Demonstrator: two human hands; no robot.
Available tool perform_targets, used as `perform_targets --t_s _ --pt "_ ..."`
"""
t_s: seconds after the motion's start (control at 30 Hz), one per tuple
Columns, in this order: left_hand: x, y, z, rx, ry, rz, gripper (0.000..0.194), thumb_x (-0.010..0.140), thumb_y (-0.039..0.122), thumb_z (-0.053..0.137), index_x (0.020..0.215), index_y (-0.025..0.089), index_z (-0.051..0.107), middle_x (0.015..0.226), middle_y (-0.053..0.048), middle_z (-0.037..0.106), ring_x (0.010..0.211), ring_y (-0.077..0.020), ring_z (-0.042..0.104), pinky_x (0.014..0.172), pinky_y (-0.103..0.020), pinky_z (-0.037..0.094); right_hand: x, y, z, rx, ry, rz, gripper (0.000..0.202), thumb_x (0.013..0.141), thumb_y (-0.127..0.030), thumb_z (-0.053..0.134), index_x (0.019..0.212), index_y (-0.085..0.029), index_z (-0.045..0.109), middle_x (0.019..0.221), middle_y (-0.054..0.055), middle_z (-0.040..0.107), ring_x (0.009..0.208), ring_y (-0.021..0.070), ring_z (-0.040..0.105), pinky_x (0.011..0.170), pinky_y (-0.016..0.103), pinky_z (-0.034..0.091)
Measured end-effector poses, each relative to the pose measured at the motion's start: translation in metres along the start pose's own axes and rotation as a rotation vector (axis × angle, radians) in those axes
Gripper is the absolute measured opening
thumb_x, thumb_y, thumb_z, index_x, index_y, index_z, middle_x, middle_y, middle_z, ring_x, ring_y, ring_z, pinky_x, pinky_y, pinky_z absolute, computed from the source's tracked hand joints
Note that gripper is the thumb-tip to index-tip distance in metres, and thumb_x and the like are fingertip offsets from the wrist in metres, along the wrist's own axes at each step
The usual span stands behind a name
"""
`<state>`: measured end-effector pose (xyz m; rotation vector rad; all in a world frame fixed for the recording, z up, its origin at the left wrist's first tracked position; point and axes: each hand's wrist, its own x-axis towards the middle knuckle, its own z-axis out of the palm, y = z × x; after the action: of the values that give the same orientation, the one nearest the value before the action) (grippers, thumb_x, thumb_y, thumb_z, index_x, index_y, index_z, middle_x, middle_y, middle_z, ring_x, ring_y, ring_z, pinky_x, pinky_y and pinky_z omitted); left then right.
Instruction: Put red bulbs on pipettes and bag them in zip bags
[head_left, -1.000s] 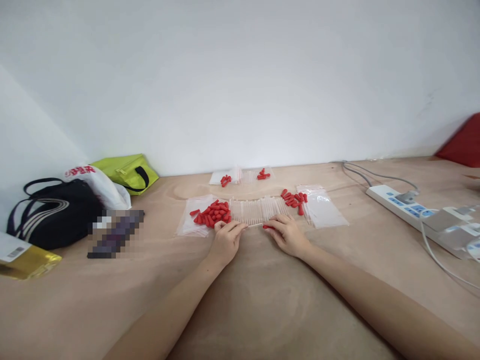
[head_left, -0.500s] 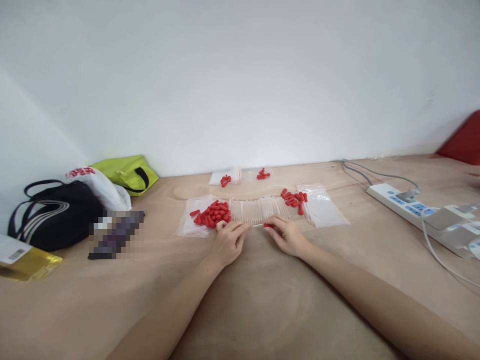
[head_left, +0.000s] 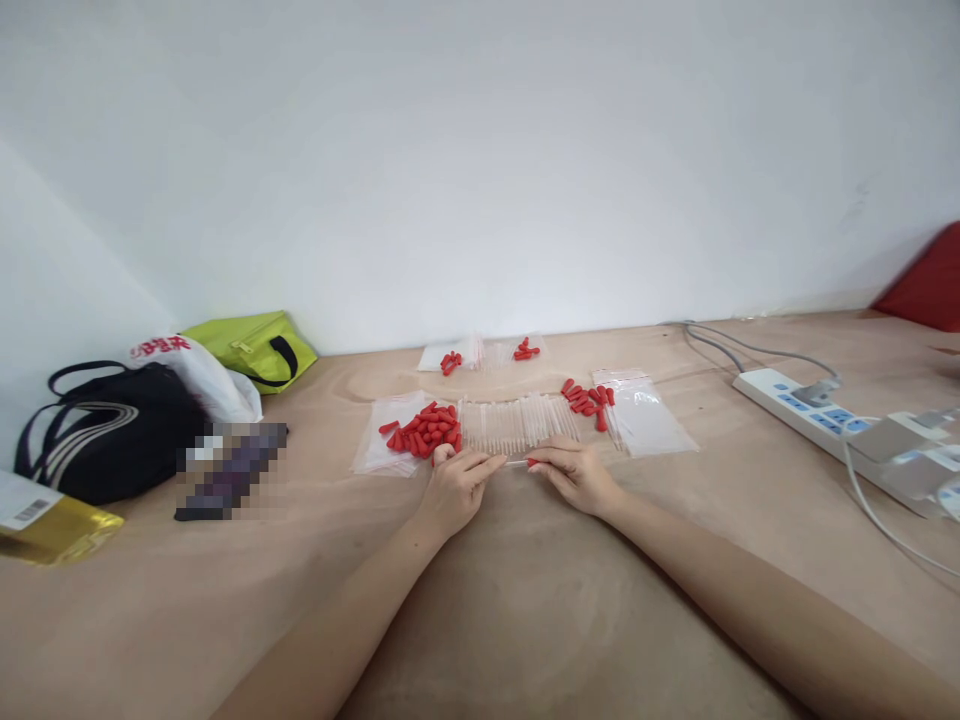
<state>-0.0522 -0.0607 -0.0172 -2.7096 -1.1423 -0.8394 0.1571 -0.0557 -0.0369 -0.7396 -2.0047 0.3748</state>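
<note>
Between the fingertips of my left hand (head_left: pixel 456 487) is one end of a thin clear glass dropper tube (head_left: pixel 517 463). My right hand (head_left: pixel 579 478) pinches a red rubber dropper bulb (head_left: pixel 532 463) at the tube's other end; the fingers hide most of the bulb. Just beyond both hands, a row of similar glass tubes (head_left: pixel 516 422) lies side by side on the table. A pile of red bulbs (head_left: pixel 427 428) rests on clear plastic bags to the left, close to my left hand. More red bulbs (head_left: pixel 589 398) lie right of the row.
Flat zip bags (head_left: pixel 652 418) lie at right. Two bags with a few red pieces (head_left: pixel 451 362) are near the wall. A power strip (head_left: pixel 810 405) with cables stands right. Black (head_left: pixel 112 430), white and lime-green bags (head_left: pixel 251 345) and a yellow packet (head_left: pixel 64 530) are left.
My right hand has shifted slightly, and its fingers now cover more of the red bulb, which lines up with the tube. The left hand stays nearly in place.
</note>
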Motion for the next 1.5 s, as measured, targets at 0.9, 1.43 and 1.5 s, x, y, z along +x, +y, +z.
perform_targets --t_s 0.9,1.43,1.5 --pt "-0.0015 -0.0008 0.0033 0.100 -0.053 0.064 0.029 0.082 0.008 0.039 0.098 0.022 0.060 0.079 -0.002 0.066 0.069 -0.0133 0.053 0.066 -0.033 0.023 -0.0002 0.0017 -0.0023 -0.325 -0.179 -0.143 0.015 0.084 -0.024 0.044 0.086 -0.017 0.056 0.077 0.006 0.060 0.071 0.0156 0.052 0.065 0.030 0.037" --pt "0.0016 0.0063 0.0048 0.026 -0.040 0.059 0.023 0.084 0.013 0.039 0.087 0.019 0.061 0.073 -0.002 0.067 0.064 -0.0131 0.053 0.068 -0.033 0.025 0.0043 0.0029 0.0022 -0.281 -0.276 -0.157 0.018 0.085 -0.024 0.041 0.083 -0.016 0.057 0.075 0.007 0.059 0.071 0.0159 0.052 0.067 0.031 0.039" --pt "0.0015 0.0067 0.0044 0.018 -0.034 0.055 0.022 0.084 0.013 0.040 0.087 0.018 0.061 0.073 -0.002 0.067 0.065 -0.0130 0.054 0.069 -0.033 0.025 0.0048 0.0023 0.0029 -0.274 -0.278 -0.151 0.019 0.086 -0.024 0.040 0.083 -0.015 0.057 0.075 0.007 0.059 0.072 0.0159 0.052 0.067 0.031 0.040"
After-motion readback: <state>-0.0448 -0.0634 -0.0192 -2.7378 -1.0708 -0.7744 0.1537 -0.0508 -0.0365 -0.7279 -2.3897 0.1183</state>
